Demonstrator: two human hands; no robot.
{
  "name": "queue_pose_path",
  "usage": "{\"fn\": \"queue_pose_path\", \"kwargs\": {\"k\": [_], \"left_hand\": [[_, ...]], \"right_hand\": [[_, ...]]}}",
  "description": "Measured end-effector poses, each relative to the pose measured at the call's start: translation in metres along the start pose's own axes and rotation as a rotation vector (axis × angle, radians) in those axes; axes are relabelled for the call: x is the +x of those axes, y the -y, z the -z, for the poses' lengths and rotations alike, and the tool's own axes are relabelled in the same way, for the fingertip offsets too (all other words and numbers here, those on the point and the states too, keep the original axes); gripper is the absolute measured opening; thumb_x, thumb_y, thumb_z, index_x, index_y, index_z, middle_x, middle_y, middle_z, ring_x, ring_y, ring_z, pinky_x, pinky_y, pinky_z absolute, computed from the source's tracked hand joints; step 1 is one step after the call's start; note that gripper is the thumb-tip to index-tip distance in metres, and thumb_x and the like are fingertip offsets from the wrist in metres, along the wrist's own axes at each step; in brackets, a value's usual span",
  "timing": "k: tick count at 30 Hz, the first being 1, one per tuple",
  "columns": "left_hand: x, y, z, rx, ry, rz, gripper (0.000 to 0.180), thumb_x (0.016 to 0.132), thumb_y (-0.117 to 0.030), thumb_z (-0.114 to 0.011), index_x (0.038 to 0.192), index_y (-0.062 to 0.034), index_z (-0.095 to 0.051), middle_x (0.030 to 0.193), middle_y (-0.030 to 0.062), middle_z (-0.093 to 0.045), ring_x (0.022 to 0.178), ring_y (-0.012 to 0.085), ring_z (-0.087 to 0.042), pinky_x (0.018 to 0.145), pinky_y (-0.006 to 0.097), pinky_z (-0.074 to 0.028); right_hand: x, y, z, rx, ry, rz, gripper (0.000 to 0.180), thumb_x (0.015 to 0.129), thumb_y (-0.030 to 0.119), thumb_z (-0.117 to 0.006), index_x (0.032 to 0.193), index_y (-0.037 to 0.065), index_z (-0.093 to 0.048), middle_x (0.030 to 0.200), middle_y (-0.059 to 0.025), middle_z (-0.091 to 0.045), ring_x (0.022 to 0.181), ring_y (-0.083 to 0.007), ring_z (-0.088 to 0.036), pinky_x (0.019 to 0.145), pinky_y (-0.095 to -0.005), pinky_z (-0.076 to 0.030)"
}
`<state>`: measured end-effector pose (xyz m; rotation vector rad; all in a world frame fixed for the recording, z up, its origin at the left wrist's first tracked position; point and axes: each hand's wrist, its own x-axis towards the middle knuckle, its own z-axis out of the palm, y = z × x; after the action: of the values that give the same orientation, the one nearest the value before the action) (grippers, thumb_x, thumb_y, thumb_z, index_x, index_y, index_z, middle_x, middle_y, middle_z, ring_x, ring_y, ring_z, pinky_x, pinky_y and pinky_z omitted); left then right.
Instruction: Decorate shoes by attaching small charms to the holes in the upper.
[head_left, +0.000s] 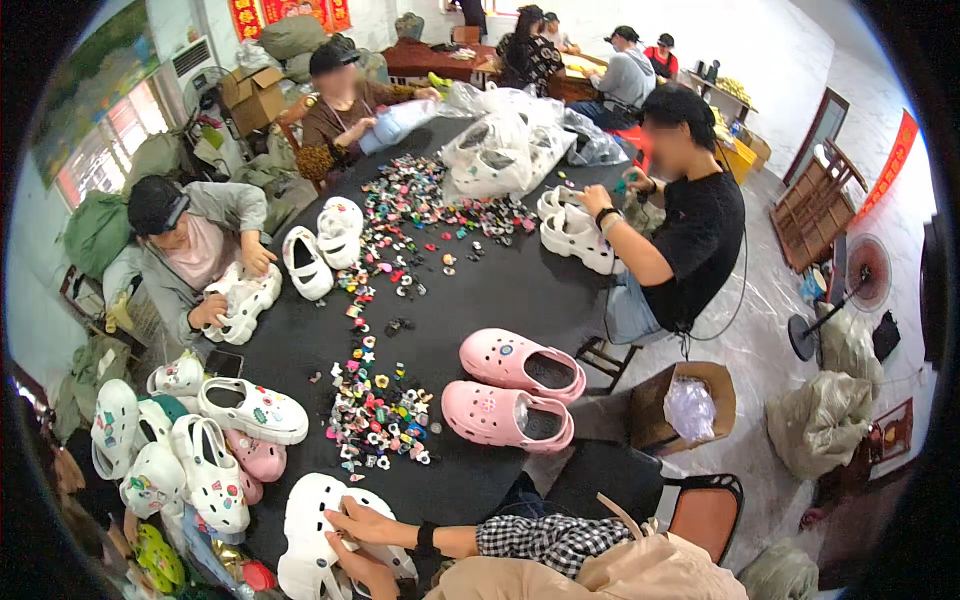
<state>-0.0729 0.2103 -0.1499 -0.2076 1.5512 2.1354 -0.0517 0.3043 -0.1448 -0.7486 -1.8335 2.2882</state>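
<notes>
While the left hand (368, 572) is closed on the white clogs (305, 530), left of the pink clogs (505, 430) and nearer the wearer, the right hand (368, 525) lays its fingertips close together on them by the holes; whether its grip pinches anything small, I cannot tell. Just left of the pink clogs, on the black tabletop (480, 290), lies a scatter of colourful charms (380, 420). Well left of them is a heap of decorated clogs (220, 492), some touching. Beyond and right of the pink clogs, a person in a black shirt (700, 225) works at another white pair (580, 245); far beyond them lie clear plastic bags (500, 150) with shoes inside.
</notes>
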Motion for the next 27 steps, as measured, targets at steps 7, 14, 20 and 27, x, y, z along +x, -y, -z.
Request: {"fn": "queue_pose_path", "kwargs": {"k": [7, 14, 20, 27], "left_hand": [[0.01, -0.001, 0.007, -0.197, 0.023, -0.037, 0.044, 0.099, -0.032, -0.045, 0.126, 0.0016, -0.048, 0.122, 0.0123, -0.055, 0.111, 0.0207, -0.054, 0.095, 0.032, -0.041], [0.008, 0.003, 0.01, -0.131, 0.075, -0.071, 0.043, 0.099, -0.032, -0.045, 0.126, 0.0005, -0.048, 0.118, 0.0115, -0.056, 0.106, 0.0204, -0.056, 0.089, 0.031, -0.044], [0.006, 0.0, 0.011, -0.221, 0.016, -0.101, 0.046, 0.098, -0.034, -0.045, 0.125, 0.0026, -0.047, 0.12, 0.0135, -0.056, 0.109, 0.0232, -0.055, 0.094, 0.034, -0.042], [-0.001, -0.021, -0.005, -0.254, -0.036, -0.109, 0.039, 0.098, -0.033, -0.046, 0.119, -0.0007, -0.054, 0.116, 0.0099, -0.059, 0.107, 0.0197, -0.056, 0.089, 0.034, -0.044]], "right_hand": [[-0.004, -0.007, 0.003, 0.23, 0.054, 0.115, 0.035, 0.095, 0.035, -0.051, 0.097, 0.002, -0.042, 0.065, -0.0042, -0.052, 0.052, -0.0113, -0.047, 0.045, -0.0274, -0.036], [-0.001, 0.001, 0.004, 0.141, 0.012, -0.082, 0.049, 0.089, 0.047, -0.059, 0.093, 0.001, -0.045, 0.065, -0.0035, -0.053, 0.054, -0.0105, -0.049, 0.046, -0.0247, -0.037], [-0.002, -0.01, -0.01, 0.129, 0.017, 0.069, 0.036, 0.094, 0.039, -0.055, 0.094, 0.005, -0.044, 0.066, -0.0016, -0.049, 0.057, -0.0073, -0.043, 0.049, -0.0232, -0.036], [0.003, -0.034, -0.008, 0.135, 0.003, 0.161, 0.021, 0.099, 0.028, -0.045, 0.101, 0.008, -0.047, 0.075, -0.002, -0.051, 0.067, -0.0094, -0.05, 0.061, -0.025, -0.043]]}}
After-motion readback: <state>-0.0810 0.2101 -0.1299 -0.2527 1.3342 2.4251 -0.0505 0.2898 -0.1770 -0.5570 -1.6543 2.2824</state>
